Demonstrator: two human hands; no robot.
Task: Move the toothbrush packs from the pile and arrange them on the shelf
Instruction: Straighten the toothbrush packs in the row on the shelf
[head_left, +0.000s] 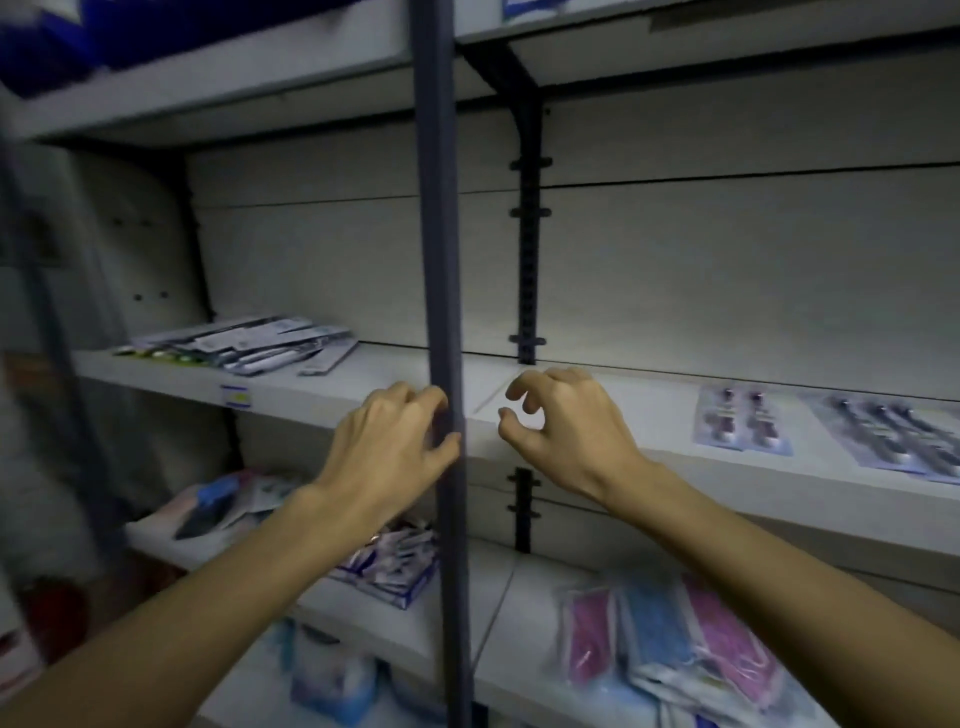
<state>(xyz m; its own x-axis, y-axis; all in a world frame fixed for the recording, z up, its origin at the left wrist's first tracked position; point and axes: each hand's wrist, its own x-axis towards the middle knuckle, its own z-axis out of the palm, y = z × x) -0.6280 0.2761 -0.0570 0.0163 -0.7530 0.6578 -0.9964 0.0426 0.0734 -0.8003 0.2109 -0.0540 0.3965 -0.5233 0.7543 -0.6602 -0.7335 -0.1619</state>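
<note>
Two bare forearms; no sleeves, apparently no rings or watch.

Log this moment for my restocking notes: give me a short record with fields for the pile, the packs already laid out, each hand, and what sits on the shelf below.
pile: toothbrush packs heaped at the left end of the middle shelf
laid out: two packs flat on the right of that shelf, a smaller one and a wider one beside it
left hand: fingers curled by the grey post, holding no pack
right hand: fingers loosely curled over bare shelf, grip empty
lower shelf: pink and blue packets, small boxes
</note>
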